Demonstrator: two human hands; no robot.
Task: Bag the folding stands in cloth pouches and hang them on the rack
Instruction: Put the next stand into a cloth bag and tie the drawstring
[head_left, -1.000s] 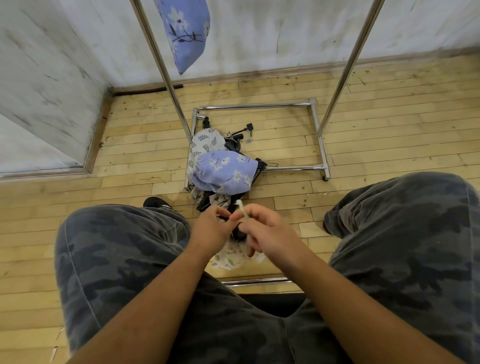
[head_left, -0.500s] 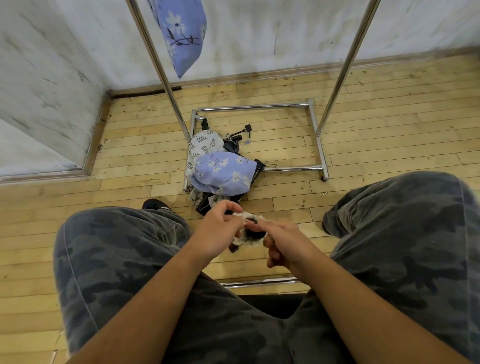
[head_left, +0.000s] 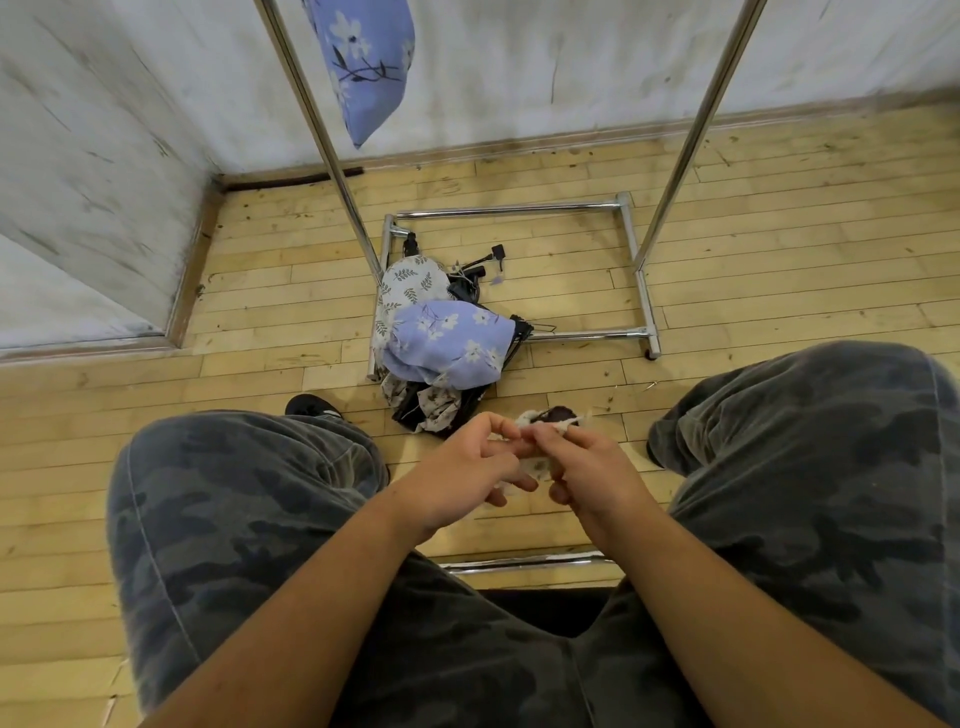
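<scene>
Between my knees, my left hand and my right hand both pinch the gathered mouth of a small white patterned pouch. A dark end of a folding stand pokes out of its top. On the floor ahead lies a pile: a purple flowered pouch, a white leaf-print pouch and black folding stands. A filled purple flowered pouch hangs from the metal rack at the top.
The rack's chrome base frame rests on the wooden floor around the pile. White walls meet in a corner at the left. My legs in camouflage trousers fill the lower view, with a chrome bar under me.
My hands have shifted slightly right and closer together on the small pouch. The pouch mouth is more bunched and the stand's dark end now shows above my fingers.
</scene>
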